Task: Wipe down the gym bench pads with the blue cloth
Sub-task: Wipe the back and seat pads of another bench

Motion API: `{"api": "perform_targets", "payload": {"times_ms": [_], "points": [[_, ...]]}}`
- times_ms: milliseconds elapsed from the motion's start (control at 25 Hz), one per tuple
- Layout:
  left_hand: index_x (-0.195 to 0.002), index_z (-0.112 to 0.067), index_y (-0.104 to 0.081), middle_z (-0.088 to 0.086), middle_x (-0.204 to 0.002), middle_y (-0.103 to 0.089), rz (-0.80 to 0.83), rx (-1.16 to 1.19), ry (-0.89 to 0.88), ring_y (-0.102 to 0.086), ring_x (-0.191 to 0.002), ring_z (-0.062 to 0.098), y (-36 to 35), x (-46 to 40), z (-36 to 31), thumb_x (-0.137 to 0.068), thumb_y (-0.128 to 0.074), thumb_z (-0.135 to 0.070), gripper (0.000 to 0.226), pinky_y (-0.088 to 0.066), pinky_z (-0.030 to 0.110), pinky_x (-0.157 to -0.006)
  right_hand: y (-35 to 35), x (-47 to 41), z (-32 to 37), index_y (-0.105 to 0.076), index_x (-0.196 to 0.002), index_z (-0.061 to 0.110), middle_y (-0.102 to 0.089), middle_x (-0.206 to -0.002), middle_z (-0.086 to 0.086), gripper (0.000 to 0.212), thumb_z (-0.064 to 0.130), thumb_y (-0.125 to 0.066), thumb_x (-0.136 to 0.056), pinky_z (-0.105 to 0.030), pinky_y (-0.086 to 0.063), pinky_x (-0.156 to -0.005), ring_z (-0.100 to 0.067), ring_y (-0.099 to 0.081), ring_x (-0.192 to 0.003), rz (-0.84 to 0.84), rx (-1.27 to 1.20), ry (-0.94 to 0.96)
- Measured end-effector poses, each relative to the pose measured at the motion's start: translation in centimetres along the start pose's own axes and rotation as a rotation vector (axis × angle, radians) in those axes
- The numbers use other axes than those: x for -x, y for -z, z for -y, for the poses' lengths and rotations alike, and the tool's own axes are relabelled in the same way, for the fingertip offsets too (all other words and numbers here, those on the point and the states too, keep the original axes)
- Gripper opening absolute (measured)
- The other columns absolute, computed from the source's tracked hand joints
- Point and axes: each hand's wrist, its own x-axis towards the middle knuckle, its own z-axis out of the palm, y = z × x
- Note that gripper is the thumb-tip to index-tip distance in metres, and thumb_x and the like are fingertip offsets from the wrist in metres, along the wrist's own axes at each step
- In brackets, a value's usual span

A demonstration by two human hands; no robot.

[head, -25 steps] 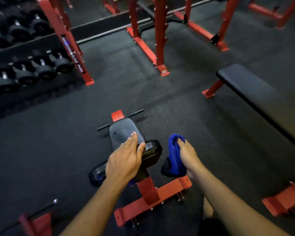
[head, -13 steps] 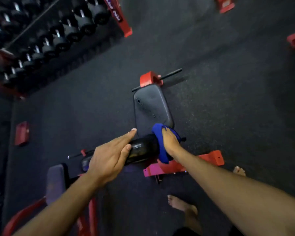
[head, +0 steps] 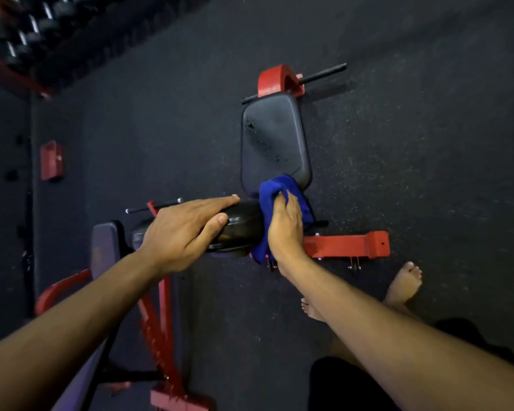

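Note:
A small gym bench stands on the dark floor below me. Its flat black seat pad (head: 275,143) carries several droplets. In front of it lies a black roller pad (head: 244,229) across the red frame (head: 346,244). My left hand (head: 184,229) lies flat on the roller pad with its fingers spread over the top. My right hand (head: 285,229) is closed on the blue cloth (head: 275,188), which is draped over the roller pad's right end and touches the near edge of the seat pad.
A second bench with a purple-lit pad (head: 104,250) and red frame (head: 161,330) stands at the lower left. A dumbbell rack (head: 27,28) fills the top left corner. My bare feet (head: 404,284) rest on the floor at the right.
The camera has tilted down from the room to looking down on the bench. My right hand brought the cloth from beside the roller pad onto its right end. My left hand stayed on the pad.

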Motion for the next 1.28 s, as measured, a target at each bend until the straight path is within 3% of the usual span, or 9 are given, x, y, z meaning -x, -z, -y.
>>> {"api": "perform_targets", "payload": {"times_ms": [160,280,480,640,800,960,1080,1200,1280], "points": [[-0.142,-0.017,-0.06,-0.001,-0.138,-0.066,0.004,-0.006,-0.01,-0.065,-0.124,0.02,0.1,-0.2,0.3,-0.106,-0.026,-0.046,0.058,-0.057,0.044,-0.094,1.5,-5.9,-2.0,-0.042,-0.142,-0.009,-0.041,-0.151,-0.023,0.042,0.014,-0.032,-0.108,-0.028,-0.019,-0.115,-0.029,-0.036,-0.142,0.08,0.112,-0.167],[-0.143,-0.016,-0.06,-0.001,-0.138,-0.066,0.009,-0.002,0.002,-0.065,-0.125,0.019,0.3,-0.2,0.2,-0.105,-0.027,-0.045,0.058,-0.058,0.043,-0.091,1.9,-7.7,-1.8,-0.053,-0.134,-0.005,-0.052,-0.141,-0.023,0.041,0.021,-0.035,-0.108,-0.034,-0.03,-0.11,-0.031,-0.046,-0.133,0.032,0.093,-0.278],[-0.143,-0.016,-0.06,0.0,-0.136,-0.067,0.034,-0.048,-0.019,-0.067,-0.121,0.019,0.1,-0.3,0.7,-0.104,-0.027,-0.047,0.06,-0.054,0.028,-0.083,-0.2,0.5,1.1,-0.058,-0.133,0.01,-0.057,-0.139,-0.007,0.066,0.05,-0.03,-0.089,-0.034,-0.033,-0.112,-0.021,-0.048,-0.129,-0.067,-0.015,0.02],[-0.143,-0.02,-0.06,-0.004,-0.137,-0.067,0.03,-0.055,-0.01,-0.066,-0.12,0.015,0.1,-0.3,1.0,-0.104,-0.026,-0.05,0.06,-0.045,0.022,-0.076,0.5,-3.7,-0.5,-0.053,-0.137,0.002,-0.053,-0.141,-0.02,0.043,0.025,-0.038,-0.105,-0.037,-0.033,-0.112,-0.032,-0.047,-0.133,-0.085,0.076,-0.045],[-0.147,-0.027,-0.056,-0.008,-0.14,-0.064,0.061,-0.021,0.014,-0.064,-0.124,0.015,0.2,-0.4,1.2,-0.103,-0.021,-0.057,0.064,-0.056,0.037,-0.08,1.8,-8.7,-1.7,-0.056,-0.133,0.002,-0.056,-0.135,-0.025,0.045,0.032,-0.035,-0.106,-0.04,-0.039,-0.103,-0.038,-0.052,-0.125,0.048,0.249,-0.21],[-0.145,-0.046,-0.051,-0.016,-0.142,-0.061,0.131,-0.006,0.143,-0.06,-0.128,0.017,0.5,-0.8,0.7,-0.091,-0.012,-0.077,0.074,-0.049,0.036,-0.084,5.3,-9.1,-2.8,-0.055,-0.132,-0.004,-0.053,-0.136,-0.03,0.047,0.027,-0.031,-0.106,-0.04,-0.034,-0.101,-0.041,-0.049,-0.127,-0.152,0.284,-0.143],[-0.139,-0.052,-0.054,-0.009,-0.137,-0.065,0.232,-0.057,0.314,-0.061,-0.124,0.028,0.4,-2.3,-0.9,-0.073,-0.012,-0.091,0.087,-0.045,0.043,-0.09,9.2,-8.8,-5.0,-0.056,-0.132,-0.001,-0.054,-0.136,-0.027,0.047,0.028,-0.029,-0.105,-0.041,-0.036,-0.1,-0.04,-0.05,-0.126,-0.225,0.267,-0.184],[-0.143,-0.053,-0.048,-0.013,-0.141,-0.063,0.262,-0.076,0.281,-0.061,-0.126,0.026,0.4,-3.5,-1.9,-0.072,-0.017,-0.089,0.085,-0.046,0.044,-0.094,9.4,-8.5,-6.6,-0.056,-0.132,0.006,-0.056,-0.136,-0.021,0.044,0.03,-0.031,-0.105,-0.039,-0.037,-0.1,-0.036,-0.051,-0.126,-0.189,0.223,-0.207],[-0.149,-0.053,-0.04,-0.023,-0.153,-0.048,0.341,-0.002,0.219,-0.051,-0.138,0.014,0.4,-3.8,-1.6,-0.077,-0.019,-0.087,0.082,-0.043,0.046,-0.11,7.9,-9.4,-6.9,-0.051,-0.134,0.005,-0.053,-0.14,-0.02,0.043,0.031,-0.032,-0.105,-0.039,-0.036,-0.106,-0.034,-0.049,-0.129,-0.17,0.19,-0.219]]}}
